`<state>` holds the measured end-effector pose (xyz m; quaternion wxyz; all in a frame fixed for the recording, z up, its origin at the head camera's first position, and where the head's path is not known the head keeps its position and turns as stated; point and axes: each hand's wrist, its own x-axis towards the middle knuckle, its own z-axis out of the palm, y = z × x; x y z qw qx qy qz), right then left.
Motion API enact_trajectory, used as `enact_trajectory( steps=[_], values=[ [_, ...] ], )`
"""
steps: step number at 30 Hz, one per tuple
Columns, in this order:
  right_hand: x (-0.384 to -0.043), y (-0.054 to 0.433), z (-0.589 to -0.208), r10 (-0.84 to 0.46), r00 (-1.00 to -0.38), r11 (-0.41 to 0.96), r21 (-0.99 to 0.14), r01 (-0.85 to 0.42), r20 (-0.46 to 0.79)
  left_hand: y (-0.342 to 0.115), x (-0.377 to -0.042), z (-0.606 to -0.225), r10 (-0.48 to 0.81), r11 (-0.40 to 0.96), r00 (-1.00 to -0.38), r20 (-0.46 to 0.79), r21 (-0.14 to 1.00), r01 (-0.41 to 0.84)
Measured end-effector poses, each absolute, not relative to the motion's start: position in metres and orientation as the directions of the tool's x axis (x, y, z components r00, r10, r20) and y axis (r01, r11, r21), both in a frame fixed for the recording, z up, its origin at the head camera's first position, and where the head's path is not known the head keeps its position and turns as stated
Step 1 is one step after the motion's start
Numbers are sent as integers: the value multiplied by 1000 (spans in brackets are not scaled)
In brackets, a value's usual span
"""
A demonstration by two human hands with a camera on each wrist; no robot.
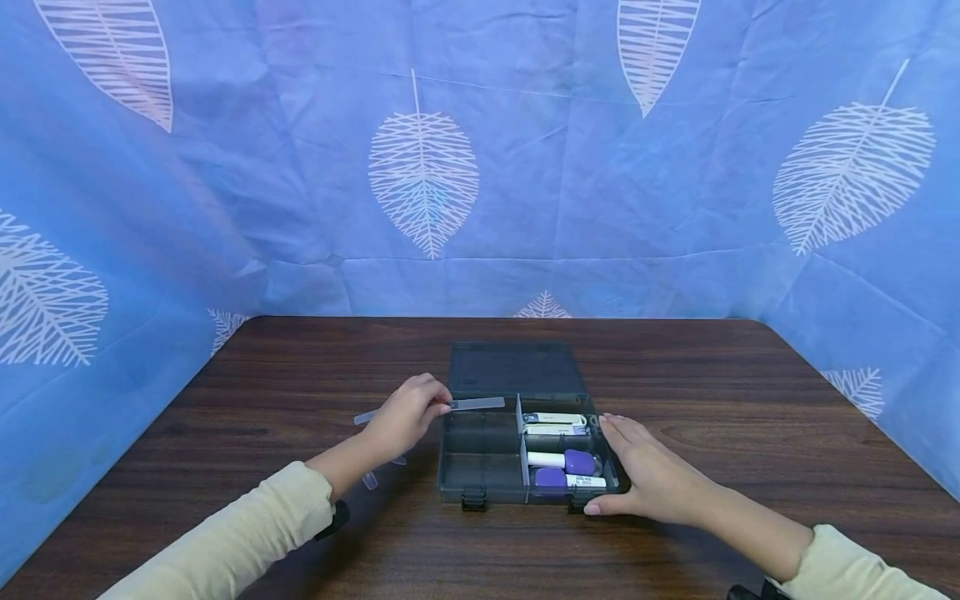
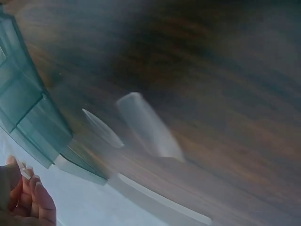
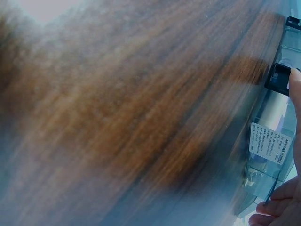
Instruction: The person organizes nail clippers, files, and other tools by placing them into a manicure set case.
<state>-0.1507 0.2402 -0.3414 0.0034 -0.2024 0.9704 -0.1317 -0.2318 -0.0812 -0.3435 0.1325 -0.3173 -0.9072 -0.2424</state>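
Note:
A dark see-through storage box (image 1: pixel 487 495) lies on the table with its lid (image 1: pixel 513 367) laid back. My left hand (image 1: pixel 411 412) pinches one end of a thin translucent divider strip (image 1: pixel 480 403) over the box's left half. In the left wrist view, the fingers (image 2: pixel 40 202) bunch around that strip's end. Against the box's right side and front corner rests my right hand (image 1: pixel 652 473), fingers along the side wall and thumb by a black front latch (image 3: pixel 278 79). White clipper-like items (image 1: pixel 555 419) fill the back right compartment; purple-and-white bottles (image 1: pixel 580 462) lie in the front right one.
More translucent strips lie left of the box, among them a wide one (image 2: pixel 150 125), a narrow one (image 2: pixel 102 128) and a long one (image 2: pixel 164 200). The brown wooden table (image 1: pixel 675 358) ends at a blue leaf-patterned curtain (image 1: pixel 517 183).

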Motion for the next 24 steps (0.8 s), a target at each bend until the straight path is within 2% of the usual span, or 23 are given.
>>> enact_trajectory(
  steps=[7,11,24],
  values=[
    [-151,240,-340,-393,-919,884,-259,-389,41,-68,-236,-342,568,698,-734,373,253,670],
    [-151,240,-341,-396,-917,882,-257,-394,46,-61,-238,-342,595,727,-736,324,174,664],
    [-151,240,-340,-394,-918,885,-254,-391,43,-42,-252,-334,635,771,-772,45,-112,627]
  ],
)
